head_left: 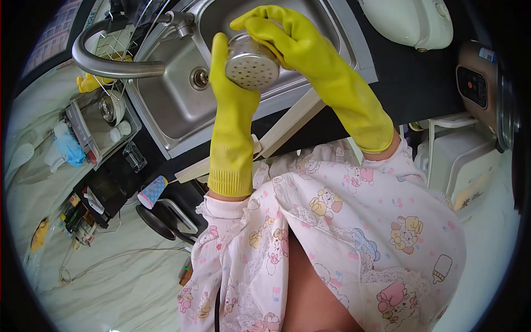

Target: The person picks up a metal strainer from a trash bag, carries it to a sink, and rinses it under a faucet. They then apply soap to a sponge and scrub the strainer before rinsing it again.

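Over the double sink [182, 105] I hold a round metal strainer basket [252, 67], its hole-punched bottom facing me. My left hand [235, 83], in a long yellow rubber glove, is closed around its lower left side with the thumb pointing up. Gloved in the same yellow, my right hand [282, 36] grips it from the upper right, its fingers bent over the far rim. The inside of the basket is turned away and hidden. To the left, the drain opening [199, 78] shows in the smaller basin.
A curved faucet [119, 67] arches over the left basin. Left of the sink stands a dish rack [110, 124] with bowls and cups. A pan [156, 221] sits lower left. On the right are a white appliance [412, 22] and a brown cooker [477, 83].
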{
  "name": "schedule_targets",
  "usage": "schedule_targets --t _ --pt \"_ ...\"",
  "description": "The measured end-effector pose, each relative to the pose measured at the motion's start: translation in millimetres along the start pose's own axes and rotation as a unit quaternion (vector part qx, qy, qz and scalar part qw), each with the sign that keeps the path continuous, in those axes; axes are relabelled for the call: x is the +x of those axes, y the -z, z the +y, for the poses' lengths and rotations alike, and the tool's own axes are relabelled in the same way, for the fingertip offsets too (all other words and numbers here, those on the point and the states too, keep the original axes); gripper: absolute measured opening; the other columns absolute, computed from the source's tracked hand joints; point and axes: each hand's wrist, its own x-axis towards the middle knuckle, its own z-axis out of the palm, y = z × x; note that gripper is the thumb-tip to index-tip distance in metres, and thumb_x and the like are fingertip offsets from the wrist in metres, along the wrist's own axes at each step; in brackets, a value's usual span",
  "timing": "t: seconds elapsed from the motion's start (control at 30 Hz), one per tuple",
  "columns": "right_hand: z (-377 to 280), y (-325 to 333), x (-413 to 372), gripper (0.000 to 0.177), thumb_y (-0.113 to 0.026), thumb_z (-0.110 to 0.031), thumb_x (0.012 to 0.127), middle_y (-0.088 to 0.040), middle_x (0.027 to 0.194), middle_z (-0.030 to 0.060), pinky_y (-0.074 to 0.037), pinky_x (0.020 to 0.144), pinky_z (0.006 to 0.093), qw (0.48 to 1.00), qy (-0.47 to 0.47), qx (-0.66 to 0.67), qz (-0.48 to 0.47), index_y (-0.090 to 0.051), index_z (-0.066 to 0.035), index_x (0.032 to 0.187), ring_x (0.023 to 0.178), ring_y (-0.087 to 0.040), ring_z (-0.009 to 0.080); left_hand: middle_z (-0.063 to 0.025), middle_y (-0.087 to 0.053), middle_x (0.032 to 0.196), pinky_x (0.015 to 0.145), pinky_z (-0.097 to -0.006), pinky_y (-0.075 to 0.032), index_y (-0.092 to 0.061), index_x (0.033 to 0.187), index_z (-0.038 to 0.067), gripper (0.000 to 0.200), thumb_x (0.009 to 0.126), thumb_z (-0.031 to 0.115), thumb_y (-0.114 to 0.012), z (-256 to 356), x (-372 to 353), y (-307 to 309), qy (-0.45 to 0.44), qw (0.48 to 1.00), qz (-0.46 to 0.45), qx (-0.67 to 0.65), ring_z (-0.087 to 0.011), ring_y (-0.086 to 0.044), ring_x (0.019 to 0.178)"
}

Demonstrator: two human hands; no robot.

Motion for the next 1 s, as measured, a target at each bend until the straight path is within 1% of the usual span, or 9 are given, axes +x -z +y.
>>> schedule_targets --t 0.37,0.43,0.5,0.57,0.77,0.83,0.9,0.93,1.0 --pt "38.6 -32.8 5.4 0.027 -0.050 -0.018 0.095 -0.064 0.108 0.0083 -0.047 0.076 0.0269 0.964 0.196 -0.057 0.169 -0.057 -0.002 0.116 0.092 -0.060 0.0127 -0.0074 -0.064 0.101 0.078 -0.0320 -0.054 -0.055 0.113 0.007 0.039 0.094 0.040 -0.051 -12.3 19.9 20.5 -0.203 0.978 -0.047 0.023 -0.0200 -0.065 0.087" --pt "30.4 -28.0 3.5 0.031 -0.052 -0.022 0.093 -0.064 0.107 0.0091 -0.047 0.079 0.0283 0.762 0.380 -0.502 0.151 -0.057 -0.003 0.117 0.095 -0.061 0.0168 -0.0045 -0.066 0.081 0.063 -0.0273 -0.052 -0.062 0.095 0.007 0.040 0.094 0.045 -0.049 -18.2 19.4 17.6 -0.263 0.942 -0.037 0.205 -0.0164 -0.064 0.071" --pt "31.9 -24.1 9.4 0.034 -0.054 -0.027 0.092 -0.064 0.107 0.0095 -0.047 0.082 0.0294 0.756 0.345 -0.544 0.115 -0.057 -0.004 0.118 0.095 -0.061 0.0185 -0.0036 -0.065 0.087 0.059 -0.0263 -0.048 -0.060 0.099 0.009 0.040 0.094 0.047 -0.047 -18.9 10.0 3.5 -0.234 0.942 0.023 0.241 -0.0164 -0.063 0.071" --pt "31.0 -24.8 13.4 0.031 -0.055 -0.023 0.092 -0.063 0.107 0.0080 -0.048 0.077 0.0283 0.985 0.091 -0.129 0.069 -0.059 -0.004 0.115 0.087 -0.061 0.0131 -0.0044 -0.063 0.096 0.063 -0.0287 -0.049 -0.056 0.107 0.010 0.045 0.093 0.051 -0.045 -10.6 3.5 -10.5 -0.057 0.993 0.063 -0.081 -0.0178 -0.063 0.080" --pt "42.5 -11.3 1.3 0.041 -0.056 -0.020 0.093 -0.061 0.110 0.0054 -0.048 0.074 0.0194 0.993 -0.012 0.101 0.065 -0.046 -0.006 0.130 0.089 -0.057 0.0069 -0.0054 -0.062 0.103 0.073 -0.0344 -0.051 -0.057 0.110 0.012 0.032 0.089 0.035 -0.050 -11.7 32.0 13.2 0.042 0.967 0.109 -0.228 -0.0220 -0.061 0.092" --pt "50.4 -12.3 -0.8 0.041 -0.055 -0.018 0.094 -0.061 0.108 0.0047 -0.046 0.066 0.0195 0.990 0.004 0.069 0.126 -0.044 -0.008 0.132 0.082 -0.056 0.0057 -0.0035 -0.063 0.102 0.078 -0.0345 -0.050 -0.056 0.111 0.011 0.029 0.090 0.030 -0.049 -8.8 27.7 11.1 -0.208 0.893 -0.011 0.398 -0.0222 -0.060 0.093" --pt "53.3 -13.7 -4.3 0.031 -0.055 -0.021 0.093 -0.065 0.101 0.0068 -0.047 0.063 0.0249 0.982 0.022 0.102 0.159 -0.055 -0.009 0.122 0.080 -0.061 0.0106 -0.0095 -0.061 0.105 0.087 -0.0393 -0.047 -0.055 0.111 0.005 0.031 0.090 0.027 -0.048 -19.6 19.9 9.6 -0.224 0.875 -0.005 0.429 -0.0267 -0.059 0.098" --pt "50.1 -12.0 -4.2 0.026 -0.057 -0.022 0.092 -0.065 0.094 0.0053 -0.047 0.065 0.0227 0.970 0.018 0.178 0.165 -0.057 -0.005 0.112 0.079 -0.059 0.0089 -0.0135 -0.060 0.106 0.089 -0.0413 -0.046 -0.054 0.109 0.002 0.033 0.090 0.028 -0.049 -16.9 24.2 11.2 -0.079 0.995 -0.024 0.052 -0.0291 -0.058 0.099" --pt "44.3 -9.2 -5.4 0.025 -0.058 -0.023 0.092 -0.064 0.086 0.0039 -0.046 0.068 0.0205 0.948 0.019 0.268 0.170 -0.060 0.000 0.101 0.077 -0.058 0.0071 -0.0171 -0.057 0.107 0.083 -0.0390 -0.050 -0.052 0.112 0.001 0.038 0.088 0.030 -0.054 -13.9 23.3 7.8 0.093 0.930 -0.014 -0.355 -0.0308 -0.057 0.094"
